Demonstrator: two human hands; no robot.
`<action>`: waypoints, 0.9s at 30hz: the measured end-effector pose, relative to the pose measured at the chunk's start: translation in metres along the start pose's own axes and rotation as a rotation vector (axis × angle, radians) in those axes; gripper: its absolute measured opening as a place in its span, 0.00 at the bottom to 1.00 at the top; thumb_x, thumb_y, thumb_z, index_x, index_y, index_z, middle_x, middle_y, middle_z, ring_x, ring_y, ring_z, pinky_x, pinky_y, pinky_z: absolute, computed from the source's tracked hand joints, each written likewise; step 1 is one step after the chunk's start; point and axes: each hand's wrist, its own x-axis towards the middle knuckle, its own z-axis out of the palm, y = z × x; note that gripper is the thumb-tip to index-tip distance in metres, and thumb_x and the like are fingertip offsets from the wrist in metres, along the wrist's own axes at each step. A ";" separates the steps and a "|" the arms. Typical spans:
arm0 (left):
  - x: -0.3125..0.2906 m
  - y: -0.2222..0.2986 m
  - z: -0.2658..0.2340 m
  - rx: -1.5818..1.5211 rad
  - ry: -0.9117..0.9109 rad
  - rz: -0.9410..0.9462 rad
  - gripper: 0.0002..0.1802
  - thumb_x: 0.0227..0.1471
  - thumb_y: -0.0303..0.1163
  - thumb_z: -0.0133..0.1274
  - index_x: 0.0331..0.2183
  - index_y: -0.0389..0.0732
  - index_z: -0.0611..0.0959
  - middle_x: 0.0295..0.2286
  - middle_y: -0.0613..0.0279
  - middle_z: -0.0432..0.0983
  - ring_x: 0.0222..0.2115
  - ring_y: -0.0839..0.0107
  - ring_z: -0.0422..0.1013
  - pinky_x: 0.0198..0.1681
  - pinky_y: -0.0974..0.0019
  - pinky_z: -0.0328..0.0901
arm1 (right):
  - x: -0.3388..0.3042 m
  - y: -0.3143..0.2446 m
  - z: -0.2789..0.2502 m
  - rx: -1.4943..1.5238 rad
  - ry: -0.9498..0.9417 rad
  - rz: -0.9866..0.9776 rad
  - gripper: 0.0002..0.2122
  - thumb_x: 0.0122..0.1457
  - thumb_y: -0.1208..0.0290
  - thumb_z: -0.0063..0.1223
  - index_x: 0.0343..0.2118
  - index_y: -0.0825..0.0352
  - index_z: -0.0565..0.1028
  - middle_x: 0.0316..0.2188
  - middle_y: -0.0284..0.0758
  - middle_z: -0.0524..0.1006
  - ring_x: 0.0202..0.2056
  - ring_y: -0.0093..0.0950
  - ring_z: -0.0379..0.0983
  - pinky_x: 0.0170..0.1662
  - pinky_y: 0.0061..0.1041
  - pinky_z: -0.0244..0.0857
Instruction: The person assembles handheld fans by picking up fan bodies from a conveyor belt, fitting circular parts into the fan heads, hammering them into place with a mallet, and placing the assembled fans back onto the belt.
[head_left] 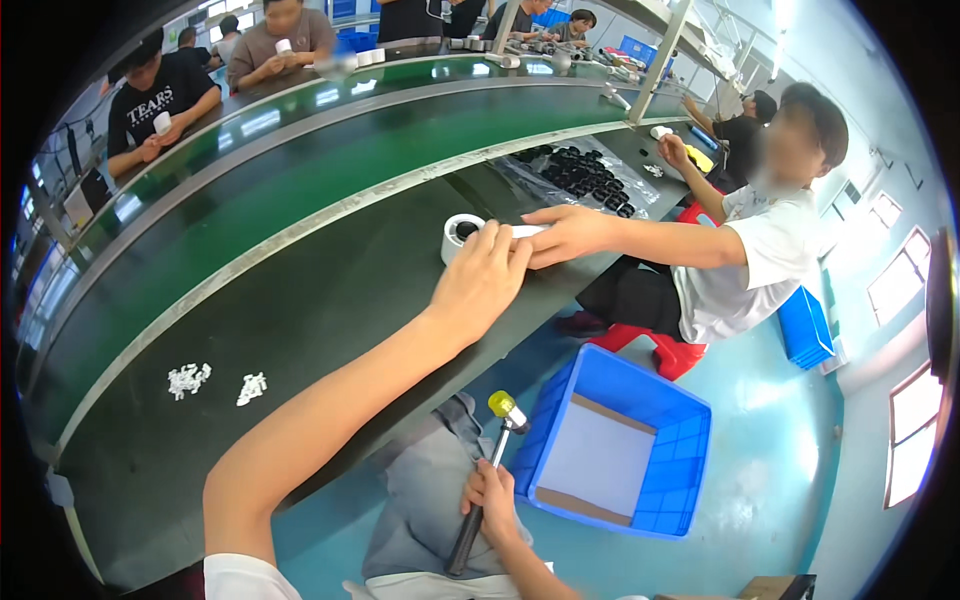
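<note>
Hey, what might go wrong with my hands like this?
Your left hand and the co-worker's hand crowd together by the white cylinder, so they might bump and tip it. The hammer in your right hand could knock the blue bin if swung. Small white pieces lie loose on the bench and might scatter if your left forearm brushes them.

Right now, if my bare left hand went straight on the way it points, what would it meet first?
Your left hand would likely meet the white cylindrical part with a dark centre, right by its fingertips, though contact is hard to judge. The co-worker's hand is close on the right.
</note>
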 end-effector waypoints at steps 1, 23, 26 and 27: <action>0.004 0.002 0.014 0.043 0.097 0.012 0.24 0.44 0.23 0.52 0.46 0.28 0.70 0.44 0.42 0.68 0.50 0.50 0.64 0.53 0.58 0.62 | -0.002 -0.001 0.003 0.001 -0.005 0.001 0.12 0.63 0.68 0.43 0.23 0.61 0.58 0.13 0.23 0.54 0.11 0.16 0.52 0.13 0.24 0.59; -0.075 -0.084 -0.057 -0.126 -0.359 0.421 0.11 0.43 0.21 0.53 0.32 0.40 0.73 0.44 0.55 0.69 0.55 0.57 0.62 0.60 0.59 0.59 | -0.004 -0.030 -0.051 -0.202 0.076 0.016 0.14 0.62 0.66 0.47 0.22 0.60 0.58 0.11 0.23 0.53 0.10 0.16 0.52 0.09 0.23 0.55; -0.097 -0.097 -0.067 -0.223 -0.401 0.465 0.11 0.44 0.23 0.54 0.34 0.40 0.74 0.51 0.57 0.67 0.59 0.59 0.57 0.62 0.56 0.57 | -0.006 -0.034 -0.065 -0.215 0.086 0.068 0.13 0.63 0.68 0.46 0.23 0.61 0.58 0.11 0.24 0.54 0.09 0.17 0.53 0.09 0.24 0.57; -0.100 -0.096 -0.072 -0.216 -0.349 0.442 0.11 0.43 0.24 0.54 0.34 0.40 0.76 0.53 0.60 0.66 0.59 0.59 0.57 0.61 0.56 0.59 | -0.012 -0.040 -0.064 -0.215 0.097 0.083 0.13 0.62 0.68 0.46 0.23 0.61 0.58 0.11 0.23 0.55 0.09 0.16 0.52 0.09 0.24 0.57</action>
